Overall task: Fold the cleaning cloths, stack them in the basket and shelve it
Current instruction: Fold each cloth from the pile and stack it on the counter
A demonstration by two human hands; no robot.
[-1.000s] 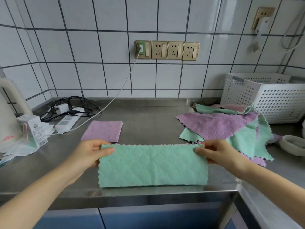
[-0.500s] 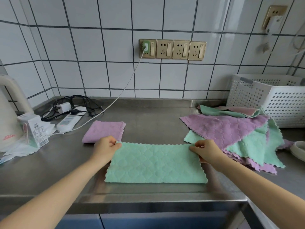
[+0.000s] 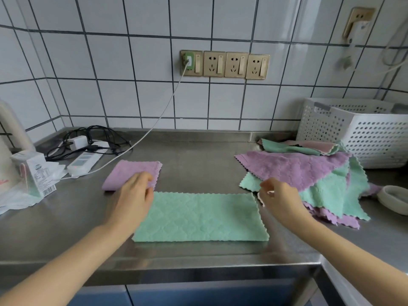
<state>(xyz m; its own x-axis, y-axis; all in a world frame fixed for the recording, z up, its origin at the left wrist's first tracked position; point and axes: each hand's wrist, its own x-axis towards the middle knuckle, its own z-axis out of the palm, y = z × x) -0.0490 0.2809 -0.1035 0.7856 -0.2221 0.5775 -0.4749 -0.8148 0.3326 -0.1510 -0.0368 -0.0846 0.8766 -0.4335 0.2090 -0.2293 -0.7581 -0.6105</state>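
- A steel tabletop [image 3: 198,160] runs along a white tiled wall [image 3: 123,93] with dark grout.
- Four brass-coloured sockets [image 3: 225,64] sit in a row on the wall — the leftmost holds a green plug with a white cable [image 3: 154,127] trailing down.
- A white power strip [image 3: 85,161] lies at back left among tangled black cords [image 3: 97,134].
- A small printed carton [image 3: 33,173] stands at the left edge.
- A pale dish [image 3: 395,198] sits at far right.
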